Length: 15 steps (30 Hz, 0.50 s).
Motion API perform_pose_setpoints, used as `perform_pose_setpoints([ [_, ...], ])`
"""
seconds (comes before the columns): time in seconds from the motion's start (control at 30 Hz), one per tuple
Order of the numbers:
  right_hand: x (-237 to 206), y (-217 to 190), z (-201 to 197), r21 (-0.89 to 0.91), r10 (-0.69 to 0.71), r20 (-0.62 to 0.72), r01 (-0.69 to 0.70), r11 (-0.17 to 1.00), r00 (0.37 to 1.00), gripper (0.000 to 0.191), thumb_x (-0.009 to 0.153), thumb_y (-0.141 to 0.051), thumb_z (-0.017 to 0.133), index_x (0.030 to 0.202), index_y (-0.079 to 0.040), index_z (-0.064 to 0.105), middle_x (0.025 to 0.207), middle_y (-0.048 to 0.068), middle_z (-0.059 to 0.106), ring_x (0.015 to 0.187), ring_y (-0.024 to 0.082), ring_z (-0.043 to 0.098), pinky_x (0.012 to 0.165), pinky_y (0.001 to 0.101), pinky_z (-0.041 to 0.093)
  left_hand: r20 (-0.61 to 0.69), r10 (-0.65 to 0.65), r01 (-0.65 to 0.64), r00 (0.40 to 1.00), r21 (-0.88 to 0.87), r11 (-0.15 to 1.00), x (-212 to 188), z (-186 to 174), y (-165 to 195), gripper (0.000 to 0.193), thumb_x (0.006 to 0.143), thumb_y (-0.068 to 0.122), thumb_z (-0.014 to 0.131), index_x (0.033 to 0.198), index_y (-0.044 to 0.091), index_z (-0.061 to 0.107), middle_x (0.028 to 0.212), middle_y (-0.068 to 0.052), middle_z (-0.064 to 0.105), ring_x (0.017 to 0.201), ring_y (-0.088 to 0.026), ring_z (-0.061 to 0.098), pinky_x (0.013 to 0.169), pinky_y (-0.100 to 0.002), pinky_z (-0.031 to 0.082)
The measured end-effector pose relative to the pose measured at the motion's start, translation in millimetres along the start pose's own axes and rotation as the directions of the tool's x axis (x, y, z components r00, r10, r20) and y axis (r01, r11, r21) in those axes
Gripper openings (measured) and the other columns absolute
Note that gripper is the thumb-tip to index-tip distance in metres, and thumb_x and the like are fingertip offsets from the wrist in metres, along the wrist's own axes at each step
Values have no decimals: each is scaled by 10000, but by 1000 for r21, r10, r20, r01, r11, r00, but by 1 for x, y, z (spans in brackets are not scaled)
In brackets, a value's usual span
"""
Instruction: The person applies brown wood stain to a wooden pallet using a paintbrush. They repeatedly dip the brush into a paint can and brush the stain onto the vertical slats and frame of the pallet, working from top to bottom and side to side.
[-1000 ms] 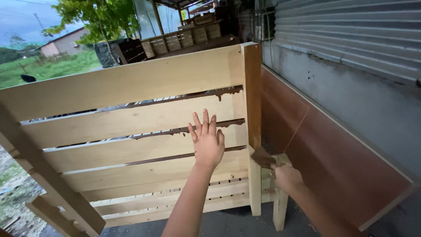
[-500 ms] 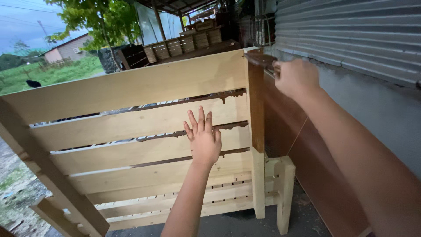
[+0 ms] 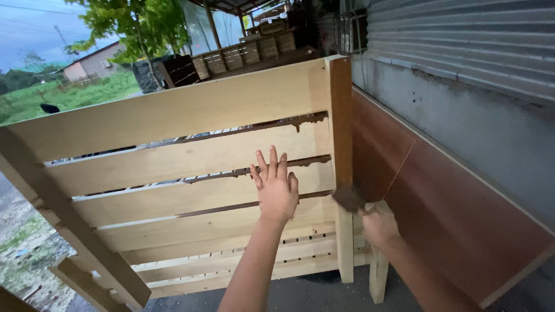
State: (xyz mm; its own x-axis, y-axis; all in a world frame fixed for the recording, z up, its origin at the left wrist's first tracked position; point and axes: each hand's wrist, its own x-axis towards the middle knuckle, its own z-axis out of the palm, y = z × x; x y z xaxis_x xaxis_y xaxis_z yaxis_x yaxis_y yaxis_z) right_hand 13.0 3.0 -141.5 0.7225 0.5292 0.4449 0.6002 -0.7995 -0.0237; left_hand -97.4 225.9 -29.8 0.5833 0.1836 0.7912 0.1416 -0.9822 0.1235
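Fingers spread, the left hand (image 3: 276, 188) presses flat on the pale slatted wooden pallet panel (image 3: 173, 173), apparently steadying it upright. At four o'clock of it, the right hand (image 3: 378, 225) closes its fingers around a small dark brown block, perhaps sandpaper (image 3: 348, 198), held against the pale upright corner post (image 3: 341, 162), beside a leaning reddish-brown board (image 3: 451, 208).

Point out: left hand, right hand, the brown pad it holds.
left hand (image 3: 276, 190), head view, back of the hand, flat on a slat.
right hand (image 3: 378, 224), head view, knuckles.
brown pad (image 3: 348, 197), head view, its middle, against the upright post.
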Motion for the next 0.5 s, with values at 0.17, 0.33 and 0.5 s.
perform_pose_setpoints([
  [0.17,-14,16,-15,105,294,579,-427,898,761,322,1014,-275,585,1322,-237,671,1091,50,774,973,166,772,832,343,627,83,12,-7,996,-51,999,-10,16,20,568,936,229,543,1467,38,476,1656,-162,231,1547,-442,70,1212,-639,38],
  [0.33,-13,87,-28,627,283,282,-400,668,917,445,827,-267,829,1230,-109,726,1063,63,752,936,159,702,803,311,521,52,41,-35,998,-122,992,-18,39,53,599,943,221,547,1503,32,448,1687,-172,196,1560,-434,64,1228,-622,38],
  [0.5,-1,168,-22,827,420,435,-538,165,796,437,886,-123,726,1304,-20,652,956,216,742,724,251,640,604,383,486,77,9,2,997,-143,990,-12,67,100,660,893,212,576,1506,14,430,1678,-188,167,1548,-446,44,1217,-621,27],
])
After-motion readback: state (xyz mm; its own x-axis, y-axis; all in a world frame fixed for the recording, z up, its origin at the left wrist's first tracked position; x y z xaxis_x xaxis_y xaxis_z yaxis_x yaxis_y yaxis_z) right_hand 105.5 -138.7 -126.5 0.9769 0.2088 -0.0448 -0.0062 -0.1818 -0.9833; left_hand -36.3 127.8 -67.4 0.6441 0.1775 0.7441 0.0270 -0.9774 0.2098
